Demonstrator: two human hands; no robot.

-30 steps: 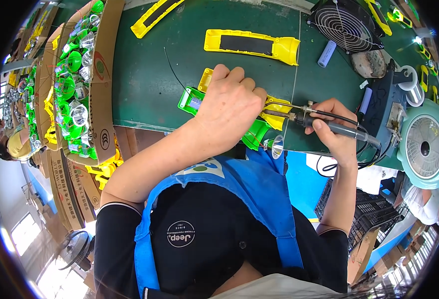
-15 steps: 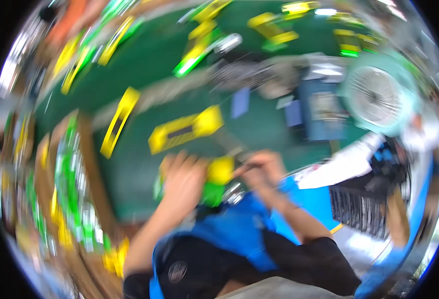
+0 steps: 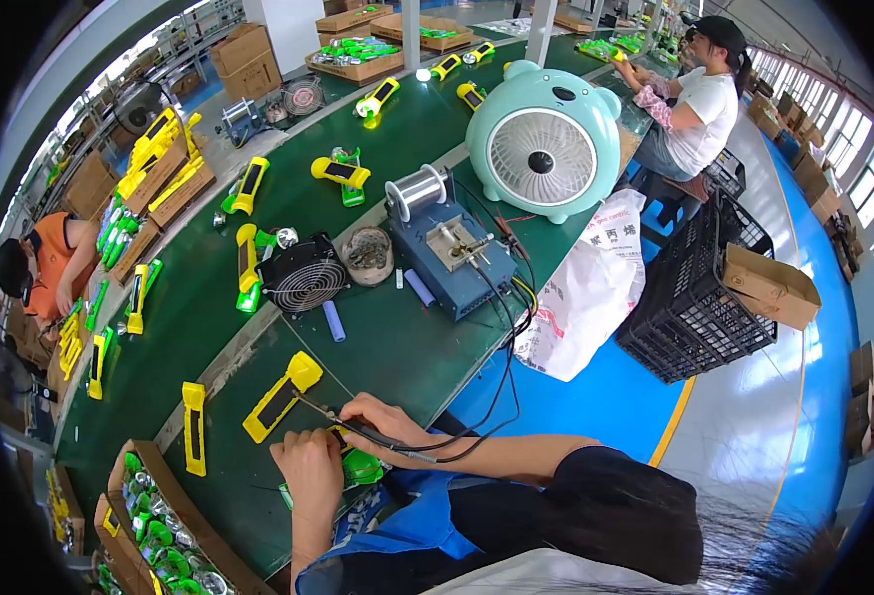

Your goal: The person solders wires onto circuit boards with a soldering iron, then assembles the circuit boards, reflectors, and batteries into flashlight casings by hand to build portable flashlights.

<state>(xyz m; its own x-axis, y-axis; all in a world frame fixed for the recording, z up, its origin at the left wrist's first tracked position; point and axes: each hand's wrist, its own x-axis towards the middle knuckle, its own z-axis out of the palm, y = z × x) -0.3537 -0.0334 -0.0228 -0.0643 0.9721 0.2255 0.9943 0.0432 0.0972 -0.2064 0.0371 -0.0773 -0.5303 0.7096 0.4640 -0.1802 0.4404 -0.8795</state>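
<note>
My right hand (image 3: 385, 420) is closed around a soldering iron (image 3: 320, 408), its thin tip pointing left toward a yellow casing with a dark panel (image 3: 276, 402) on the green bench. A black cable trails from the iron's back end. Just left of it, my left hand (image 3: 310, 468) is closed over a green and yellow flashlight (image 3: 362, 467) near the bench edge; the fingers hide much of it. Another yellow casing (image 3: 194, 428) lies farther left. Whether the tip touches anything is hard to see.
Beyond my hands stand a blue soldering machine (image 3: 457, 260) with a solder spool (image 3: 418, 194), a black fan (image 3: 305, 275) and a mint bear-shaped fan (image 3: 541, 139). A carton of green parts (image 3: 174, 531) sits left. Black crates (image 3: 700, 288) stand right. Two co-workers sit farther off.
The view has swung and sharpened from a blur, so the bench and machine appear shifted left. Both hands stay close together, the left on the flashlight, the right with the iron.
</note>
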